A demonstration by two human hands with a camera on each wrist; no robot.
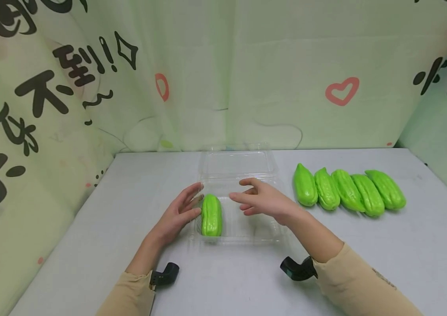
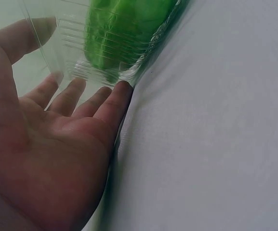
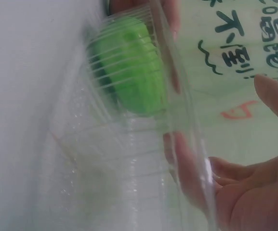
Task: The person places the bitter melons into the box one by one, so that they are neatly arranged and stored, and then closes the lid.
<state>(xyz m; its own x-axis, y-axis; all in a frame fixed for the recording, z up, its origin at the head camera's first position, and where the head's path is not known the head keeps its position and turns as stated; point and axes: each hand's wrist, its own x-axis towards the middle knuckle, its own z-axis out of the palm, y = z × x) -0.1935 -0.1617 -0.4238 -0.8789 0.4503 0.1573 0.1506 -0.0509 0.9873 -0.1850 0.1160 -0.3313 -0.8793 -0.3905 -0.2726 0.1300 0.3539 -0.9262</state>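
Observation:
A clear plastic clamshell box (image 1: 243, 240) stands on the table with its lid folded back. In its left part lies one glossy green bitter melon (image 1: 212, 216), lengthwise, front to back. My left hand (image 1: 178, 213) is at the box's left side, fingers extended. The left wrist view has its fingertips (image 2: 122, 86) right at the ribbed clear wall (image 2: 71, 36) and its thumb overlapping the rim. My right hand (image 1: 260, 199) hovers over the right part of the box, fingers loosely spread and holding nothing. Seen from the right wrist, the melon (image 3: 136, 67) shows through the wall.
Several more bitter melons (image 1: 347, 191) lie side by side on the white table (image 1: 365, 263), right of the box. The box's lid (image 1: 239, 163) reaches the table's back edge. A printed pale green curtain (image 1: 278, 66) hangs behind and along both sides.

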